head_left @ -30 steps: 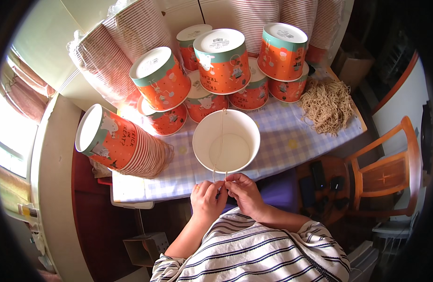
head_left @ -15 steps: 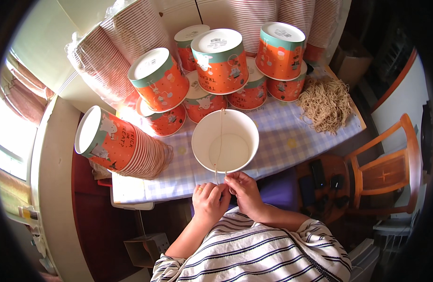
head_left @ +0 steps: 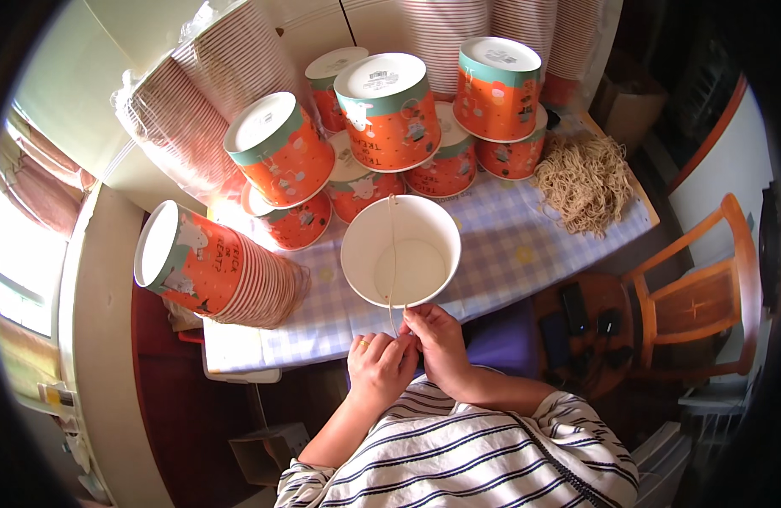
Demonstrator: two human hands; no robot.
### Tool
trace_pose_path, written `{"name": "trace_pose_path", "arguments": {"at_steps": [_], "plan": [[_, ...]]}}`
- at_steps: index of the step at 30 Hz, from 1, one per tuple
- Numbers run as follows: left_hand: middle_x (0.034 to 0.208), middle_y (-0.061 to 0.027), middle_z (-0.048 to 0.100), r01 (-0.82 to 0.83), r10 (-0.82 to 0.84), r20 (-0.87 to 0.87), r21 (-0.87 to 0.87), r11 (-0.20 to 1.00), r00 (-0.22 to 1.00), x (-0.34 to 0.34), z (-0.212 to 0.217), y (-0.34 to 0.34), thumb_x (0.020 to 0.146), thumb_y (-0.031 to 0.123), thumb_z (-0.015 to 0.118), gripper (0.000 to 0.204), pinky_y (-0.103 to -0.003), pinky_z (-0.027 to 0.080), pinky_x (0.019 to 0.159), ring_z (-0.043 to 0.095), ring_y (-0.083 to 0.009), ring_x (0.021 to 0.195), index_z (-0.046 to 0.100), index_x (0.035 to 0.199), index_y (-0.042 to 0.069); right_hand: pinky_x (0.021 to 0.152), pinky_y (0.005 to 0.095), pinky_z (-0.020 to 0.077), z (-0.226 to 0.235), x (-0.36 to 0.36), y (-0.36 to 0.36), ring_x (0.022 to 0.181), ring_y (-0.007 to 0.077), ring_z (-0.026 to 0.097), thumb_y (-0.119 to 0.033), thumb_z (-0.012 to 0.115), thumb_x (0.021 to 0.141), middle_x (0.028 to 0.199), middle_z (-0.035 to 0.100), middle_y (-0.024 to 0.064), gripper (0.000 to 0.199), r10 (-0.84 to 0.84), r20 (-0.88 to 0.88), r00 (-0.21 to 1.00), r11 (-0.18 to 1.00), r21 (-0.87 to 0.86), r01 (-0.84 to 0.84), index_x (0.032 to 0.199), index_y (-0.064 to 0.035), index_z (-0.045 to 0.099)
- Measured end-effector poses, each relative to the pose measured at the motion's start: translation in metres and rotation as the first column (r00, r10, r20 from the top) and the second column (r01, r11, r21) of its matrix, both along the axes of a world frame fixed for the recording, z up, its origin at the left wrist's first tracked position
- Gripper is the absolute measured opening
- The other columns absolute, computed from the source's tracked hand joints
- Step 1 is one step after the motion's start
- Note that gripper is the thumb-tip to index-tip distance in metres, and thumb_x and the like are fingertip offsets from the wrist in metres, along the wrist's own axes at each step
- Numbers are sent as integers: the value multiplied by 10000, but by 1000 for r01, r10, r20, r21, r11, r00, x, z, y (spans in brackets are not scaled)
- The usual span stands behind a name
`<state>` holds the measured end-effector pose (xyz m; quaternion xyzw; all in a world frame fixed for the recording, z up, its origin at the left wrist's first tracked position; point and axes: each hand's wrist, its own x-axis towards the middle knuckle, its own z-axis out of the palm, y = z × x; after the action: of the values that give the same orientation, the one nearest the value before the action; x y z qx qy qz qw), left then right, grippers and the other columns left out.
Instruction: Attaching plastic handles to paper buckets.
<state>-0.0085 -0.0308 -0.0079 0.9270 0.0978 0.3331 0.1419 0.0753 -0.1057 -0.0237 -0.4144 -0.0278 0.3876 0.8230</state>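
A paper bucket (head_left: 401,267) with a white inside stands mouth up at the table's near edge. A thin beige string (head_left: 394,241) crosses its opening from the far rim to the near rim, where it hangs down to my fingers. My left hand (head_left: 380,366) is closed in a pinch at the near end of the string. Right beside it, my right hand (head_left: 438,340) pinches the string just below the bucket's near rim. The fingertips of both hands meet, and the very end of the string is hidden between them.
Upside-down orange and green buckets (head_left: 386,114) are piled behind. A nested stack of buckets (head_left: 229,271) leans at the left. Tall wrapped stacks (head_left: 246,72) line the wall. A heap of beige strings (head_left: 584,184) lies on the checked tablecloth (head_left: 509,241); a wooden chair (head_left: 695,292) stands right.
My view has shifted slightly. Both hands stay at the bucket's near rim, with the fingers a little changed around the string; the bucket stays in place.
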Motion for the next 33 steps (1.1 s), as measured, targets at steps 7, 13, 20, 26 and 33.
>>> {"name": "trace_pose_path", "arguments": {"at_steps": [7,13,20,26,33], "plan": [[624,-30,508,75,-75,-7,-3,997,997,3,3,-2,617,49,730,180,-346,387,538,515,-215,550,615,746,98,587,189,396,-10,4,1,638,44,490,-151,629,908,733,571,-5,143,-107,139,984,993,-35,112,908,-10,607],[698,-45,532,26,-27,80,15,1000,996,9,28,16,636,71,712,190,-355,409,590,540,-238,617,639,810,95,614,188,395,-10,10,-2,656,43,483,-162,631,908,753,569,-16,165,-47,97,994,998,-31,51,946,-2,615],[885,-41,529,44,-19,-159,158,986,987,33,58,32,723,186,701,251,-376,384,704,518,-238,834,645,952,100,664,211,422,-12,14,-8,704,69,514,-139,612,917,761,573,-2,158,48,49,998,997,-70,-44,974,8,618],[877,-34,537,148,-115,-224,139,979,968,42,57,38,695,167,717,193,-394,384,772,516,-240,893,649,865,105,731,233,470,-24,17,-6,753,89,572,-113,594,922,828,631,38,168,52,108,993,998,-45,-47,1003,32,620],[858,-19,569,142,-115,-236,102,985,965,42,59,39,657,90,717,180,-396,393,792,541,-244,909,656,826,112,745,232,477,-25,19,-6,780,94,589,-120,598,921,847,648,51,179,64,202,977,994,-94,-46,1002,38,621]]}}
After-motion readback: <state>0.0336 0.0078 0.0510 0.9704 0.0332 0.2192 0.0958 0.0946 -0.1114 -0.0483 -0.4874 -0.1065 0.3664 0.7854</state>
